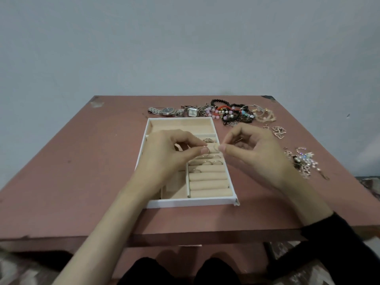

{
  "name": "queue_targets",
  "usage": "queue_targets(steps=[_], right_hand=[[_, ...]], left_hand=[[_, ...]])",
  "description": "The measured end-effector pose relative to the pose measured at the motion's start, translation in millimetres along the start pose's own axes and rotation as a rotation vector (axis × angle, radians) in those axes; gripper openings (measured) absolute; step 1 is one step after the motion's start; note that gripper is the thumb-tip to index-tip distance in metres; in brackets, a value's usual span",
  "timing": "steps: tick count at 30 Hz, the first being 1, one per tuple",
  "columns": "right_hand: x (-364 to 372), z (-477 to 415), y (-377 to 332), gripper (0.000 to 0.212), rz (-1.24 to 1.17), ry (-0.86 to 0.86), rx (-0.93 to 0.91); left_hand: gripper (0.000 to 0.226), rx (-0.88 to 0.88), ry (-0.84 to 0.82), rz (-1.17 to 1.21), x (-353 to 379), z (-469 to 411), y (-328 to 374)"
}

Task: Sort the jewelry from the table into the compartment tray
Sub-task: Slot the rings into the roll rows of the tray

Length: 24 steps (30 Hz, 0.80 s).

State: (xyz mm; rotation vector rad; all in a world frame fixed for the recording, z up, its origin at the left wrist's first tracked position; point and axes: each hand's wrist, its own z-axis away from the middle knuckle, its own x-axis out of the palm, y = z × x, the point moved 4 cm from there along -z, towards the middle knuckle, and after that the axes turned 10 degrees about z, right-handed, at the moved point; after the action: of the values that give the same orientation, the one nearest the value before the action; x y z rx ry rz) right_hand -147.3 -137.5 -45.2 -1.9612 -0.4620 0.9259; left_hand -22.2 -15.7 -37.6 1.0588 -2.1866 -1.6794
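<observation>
Our left hand [164, 153] hides the left compartments of the white, beige-lined tray [191, 202]; the thin item [214, 148] our fingers [204, 150] pinch is too small to identify.

Room L of tray [193, 202]; jewelry [226, 113] crowds far & R sides.

You're not getting any readable text here, honestly. The round watch [167, 111] and the square watch [192, 112] at the far side of the table [82, 161] are showing their dials, but both are coming out too small and blurry to make out a brand, numerals or the time.
</observation>
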Motion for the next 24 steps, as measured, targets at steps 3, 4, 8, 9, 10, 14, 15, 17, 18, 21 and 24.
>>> queue_targets(steps=[3, 4, 8, 9, 10, 14, 15, 17, 18, 21, 24], right_hand=[[7, 2, 0, 0.013, 0.028, -0.055, -0.006], [8, 2, 0, 0.014, 0.038, -0.053, -0.007], [5, 0, 0, 0.016, 0.04, 0.008, 0.015], [4, 0, 0, 0.016, 0.039, 0.018, 0.021], [3, 0, 0, 0.016, 0.04, 0.021, 0.024], [2, 0, 1, 0.017, 0.039, 0.026, 0.028], [2, 0, 1, 0.017, 0.039, 0.026, 0.029], [2, 0, 2, 0.017, 0.042, 0.024, 0.028], [2, 0, 2, 0.017, 0.045, 0.026, 0.028], [1, 0, 2, 0.019, 0.05, 0.031, 0.027], [1, 1, 2, 0.02, 0.042, 0.034, 0.026]], left_hand=[[0.006, -0.004, -0.027, -0.014, 0, 0, -1], [0.006, -0.008, -0.035, -0.013, 0, 0, -2], [0.007, -0.015, -0.103, 0.012, 1, 2, -3], [0.008, -0.019, -0.126, 0.006, 2, 3, -3], [0.008, -0.018, -0.146, -0.021, 4, 3, -3], [0.008, 0.016, -0.205, -0.173, 10, 4, -3], [0.009, 0.024, -0.211, -0.187, 11, 4, -2], [0.012, 0.034, -0.217, -0.189, 11, 4, -1], [0.013, 0.036, -0.219, -0.185, 11, 5, -1], [0.009, 0.078, -0.233, -0.217, 11, 5, 1], [0.005, 0.127, -0.254, -0.281, 13, 5, 1]])
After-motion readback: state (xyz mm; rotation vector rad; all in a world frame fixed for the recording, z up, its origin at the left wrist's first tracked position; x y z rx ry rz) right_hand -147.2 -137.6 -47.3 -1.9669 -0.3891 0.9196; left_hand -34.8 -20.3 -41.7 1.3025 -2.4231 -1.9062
